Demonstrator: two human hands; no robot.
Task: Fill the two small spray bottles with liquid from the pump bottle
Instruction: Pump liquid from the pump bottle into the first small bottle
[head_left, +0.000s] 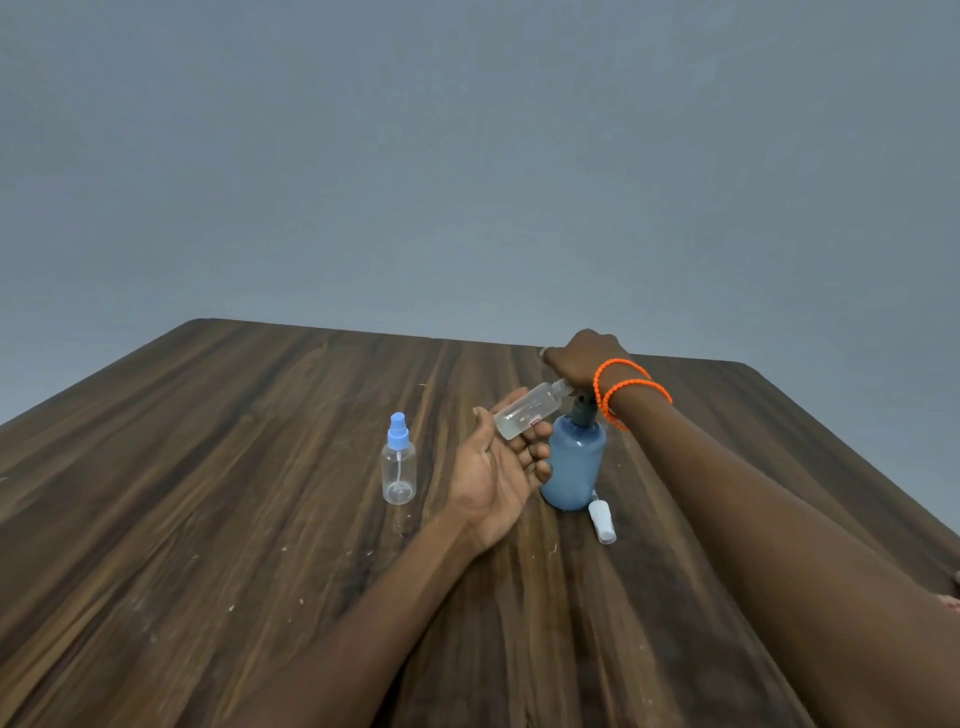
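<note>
Right hand (584, 358) hides pump bottle (574, 465) head — spout unseen; open bottle (527, 410) tilted

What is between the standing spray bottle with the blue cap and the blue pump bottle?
In the head view, the left hand lies between the blue-capped clear spray bottle and the blue pump bottle, holding a tilted, uncapped clear bottle.
</note>
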